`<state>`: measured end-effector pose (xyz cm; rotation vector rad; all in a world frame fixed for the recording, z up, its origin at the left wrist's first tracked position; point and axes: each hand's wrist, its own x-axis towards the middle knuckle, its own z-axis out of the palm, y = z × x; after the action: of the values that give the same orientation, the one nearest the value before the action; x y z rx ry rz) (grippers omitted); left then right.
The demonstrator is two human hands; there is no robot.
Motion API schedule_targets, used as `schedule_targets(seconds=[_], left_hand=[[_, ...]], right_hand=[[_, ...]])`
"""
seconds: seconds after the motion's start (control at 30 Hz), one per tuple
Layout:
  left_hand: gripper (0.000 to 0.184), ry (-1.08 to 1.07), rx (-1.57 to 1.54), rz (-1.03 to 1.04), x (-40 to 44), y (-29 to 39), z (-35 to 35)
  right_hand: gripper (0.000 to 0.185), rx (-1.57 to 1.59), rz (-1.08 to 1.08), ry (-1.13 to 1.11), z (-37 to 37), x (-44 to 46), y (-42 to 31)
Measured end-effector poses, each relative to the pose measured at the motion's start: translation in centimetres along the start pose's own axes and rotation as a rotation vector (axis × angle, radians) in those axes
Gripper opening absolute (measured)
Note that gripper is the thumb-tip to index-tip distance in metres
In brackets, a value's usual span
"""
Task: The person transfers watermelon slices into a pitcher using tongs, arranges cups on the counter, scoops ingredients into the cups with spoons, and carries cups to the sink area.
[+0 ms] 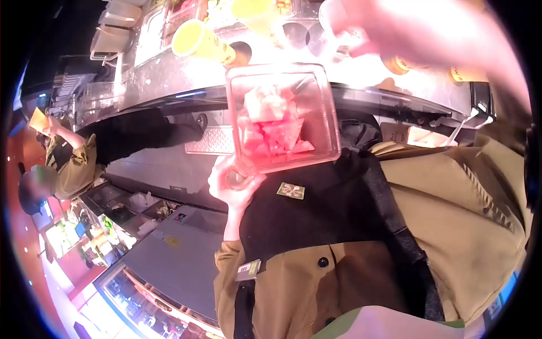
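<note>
My left hand (228, 186) grips a clear, square-mouthed container (333, 133) by its near-left corner, its fingers curled around a rounded, handle-like part. Inside lie several pink-red chunks of fruit (282, 133) that look like watermelon. The container is held in front of my apron, at the counter's near edge. At the upper right, my right hand (367, 28) reaches over the counter. It is blurred and washed out by glare, beside a pale, clear cup-like shape (333, 22). Whether its fingers hold that shape is unclear.
On the bright metal counter (149, 73) stand a tall yellow cup (197, 42) and other yellow cups (395, 65). Food bins (183, 14) line the back. To the left, a co-worker (76, 150) holds a yellow item (39, 120). A grey cabinet (175, 248) lies behind.
</note>
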<state>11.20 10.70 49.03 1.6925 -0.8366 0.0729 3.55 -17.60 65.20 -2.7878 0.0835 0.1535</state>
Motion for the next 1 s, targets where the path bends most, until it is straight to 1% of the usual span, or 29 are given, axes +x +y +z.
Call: schedule_targets(seconds=[0.03,0.07,0.13,0.23,0.3,0.33,0.4,0.43,0.5,0.63,0.67,0.73,0.77,0.8,0.83,0.87,0.9,0.97,1.0], left_hand=[[0.053,-0.043,-0.010,0.035,0.0,-0.1,0.1],[0.053,-0.084,-0.020,0.067,-0.2,-0.1,0.2],[0.055,-0.163,-0.035,0.107,-0.6,0.7,0.5],[0.064,-0.230,0.030,0.224,-0.3,1.9,1.4],[0.064,-0.224,0.014,0.231,-0.8,2.2,2.3],[0.064,-0.219,0.003,0.236,-1.0,2.2,2.6],[0.064,-0.209,-0.009,0.256,-1.5,2.4,3.1],[0.063,-0.203,-0.016,0.274,-1.7,2.5,3.4],[0.065,-0.177,-0.067,0.222,-2.6,2.0,3.9],[0.064,-0.150,-0.068,0.173,-3.5,2.5,3.4],[0.064,-0.190,-0.075,0.144,-4.1,2.8,3.2],[0.062,-0.260,-0.091,0.088,-5.0,3.2,2.7],[0.061,-0.235,-0.084,0.059,-6.0,3.4,2.6],[0.060,-0.214,-0.079,0.024,-7.1,3.6,2.5],[0.058,-0.189,-0.077,-0.020,-7.7,3.5,2.5],[0.058,-0.156,-0.062,0.114,-7.9,4.4,3.2],[0.059,-0.175,-0.086,0.099,-8.7,5.0,3.4],[0.060,-0.219,-0.129,0.059,-10.5,6.0,3.5],[0.061,-0.283,-0.133,0.080,-11.4,6.5,3.5]], right_hand=[[0.025,-0.054,-0.012,-0.079,-1.0,0.5,-0.1],[0.025,-0.106,-0.083,-0.127,-1.7,0.7,0.6],[0.031,-0.303,-0.497,-0.009,3.0,-1.6,4.8],[0.030,-0.408,-0.337,-0.110,5.3,-3.1,3.3],[0.029,-0.490,-0.217,-0.162,7.2,-3.8,1.8],[0.028,-0.480,-0.252,-0.057,8.5,-4.1,1.5],[0.027,-0.443,-0.321,0.002,10.0,-4.5,1.0],[0.027,-0.421,-0.352,-0.043,10.4,-4.6,0.9],[0.026,-0.379,-0.408,-0.130,10.7,-4.9,1.0],[0.025,-0.175,-0.339,-0.120,9.7,-7.4,2.8],[0.028,-0.134,-0.406,-0.008,9.5,-8.9,3.5],[0.028,-0.094,-0.375,0.106,10.6,-10.8,3.5],[0.028,-0.071,-0.357,0.158,11.4,-11.9,3.1],[0.029,-0.056,-0.411,0.264,12.3,-12.7,2.7],[0.029,-0.080,-0.389,0.178,11.5,-13.0,2.2],[0.029,-0.112,-0.372,0.093,9.7,-13.8,1.6],[0.029,-0.149,-0.360,0.011,8.3,-14.6,1.3],[0.021,-0.243,-0.363,0.063,7.4,-17.4,0.8],[0.018,-0.188,-0.409,0.077,7.7,-18.6,0.4]])
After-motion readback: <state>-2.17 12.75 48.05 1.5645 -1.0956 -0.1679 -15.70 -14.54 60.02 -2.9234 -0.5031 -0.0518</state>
